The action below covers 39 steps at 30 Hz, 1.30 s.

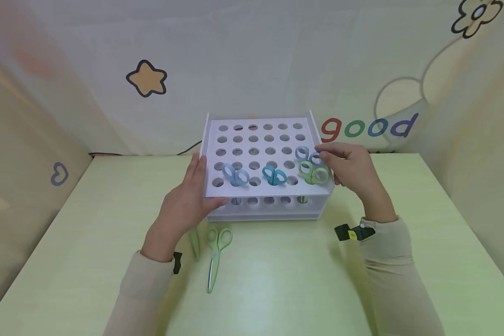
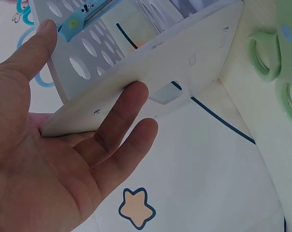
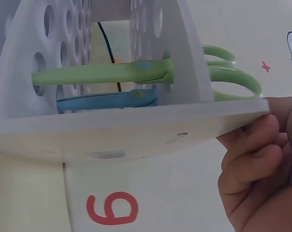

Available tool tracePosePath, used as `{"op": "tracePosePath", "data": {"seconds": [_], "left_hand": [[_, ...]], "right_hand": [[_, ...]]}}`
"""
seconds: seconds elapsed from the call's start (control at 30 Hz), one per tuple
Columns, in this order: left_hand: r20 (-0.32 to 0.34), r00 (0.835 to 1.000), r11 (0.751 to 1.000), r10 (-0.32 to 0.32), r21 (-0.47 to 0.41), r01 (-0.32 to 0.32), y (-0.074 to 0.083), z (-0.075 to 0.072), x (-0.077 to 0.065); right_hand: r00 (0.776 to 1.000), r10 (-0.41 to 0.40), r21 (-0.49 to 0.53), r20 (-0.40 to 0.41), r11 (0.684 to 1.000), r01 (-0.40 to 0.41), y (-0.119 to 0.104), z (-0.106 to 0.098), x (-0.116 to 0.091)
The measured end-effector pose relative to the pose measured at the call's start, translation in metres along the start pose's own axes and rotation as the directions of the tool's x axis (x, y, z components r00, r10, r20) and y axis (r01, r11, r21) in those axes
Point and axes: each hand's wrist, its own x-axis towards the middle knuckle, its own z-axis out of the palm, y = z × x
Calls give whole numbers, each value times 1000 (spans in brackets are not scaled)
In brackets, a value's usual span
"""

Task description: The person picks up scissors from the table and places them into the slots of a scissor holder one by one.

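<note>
A white perforated rack (image 1: 252,191) stands on the table, with several scissors upright in its holes. My left hand (image 1: 182,205) holds its left side, thumb over the front corner and fingers along the side panel. At the right edge my right hand (image 1: 350,165) pinches a handle loop of light blue scissors (image 1: 302,153), whose blue blades (image 3: 107,100) hang inside the rack. Green scissors (image 1: 312,172) stand just in front of these. Teal scissors (image 1: 274,175) sit mid-front, and periwinkle scissors (image 1: 235,174) nearer the left. The right fingertips are partly hidden in the right wrist view.
Green scissors (image 1: 215,256) lie on the table (image 1: 277,280) before the rack. Another green piece (image 1: 194,245) beside them is partly hidden by my left hand. Behind the rack hangs a printed curtain (image 1: 252,60), and a dark cable (image 1: 189,148) runs along the table's back edge.
</note>
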Motion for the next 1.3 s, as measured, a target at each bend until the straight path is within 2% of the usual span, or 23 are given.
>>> {"op": "tracePosePath", "data": {"seconds": [0.17,0.23,0.3,0.4,0.47,0.5,0.63,0.8,0.9,1.0,1.17,1.3], "left_hand": [[0,1000,1000,-5,-4,5,-1,-1,0],[2,1000,1000,-5,-7,5,-2,-2,0],[1,1000,1000,2,-7,-2,-2,-3,0],[-3,1000,1000,18,-10,-18,-3,-3,1],[-6,1000,1000,26,-13,-27,-4,-4,1],[-7,1000,1000,27,-14,-28,-4,-4,1],[-2,1000,1000,16,-16,-16,-5,-5,1],[2,1000,1000,6,-28,-6,-5,-5,0],[7,1000,999,0,-35,0,-5,-3,-1],[10,1000,999,3,-33,-3,-4,-2,-1],[5,1000,999,19,-32,-19,-2,-3,0],[14,1000,999,11,-30,-11,-2,-4,-1]], "right_hand": [[993,-74,41,-90,996,77,-11,-4,-6],[985,-115,114,-132,985,130,-16,-6,-10],[974,-166,233,-153,952,199,-22,-6,-15],[956,-274,403,-106,867,293,-31,-1,-23],[932,-361,468,-8,823,323,-36,6,-26],[917,-395,477,53,817,324,-38,11,-27],[841,-450,456,301,842,287,-41,43,-29],[765,-377,433,522,890,143,-32,97,-28],[736,-312,378,601,922,82,-22,123,-30],[736,-273,325,619,942,76,-13,139,-31],[756,-256,298,602,951,84,-7,151,-33],[773,-221,282,595,958,57,0,161,-33]]}}
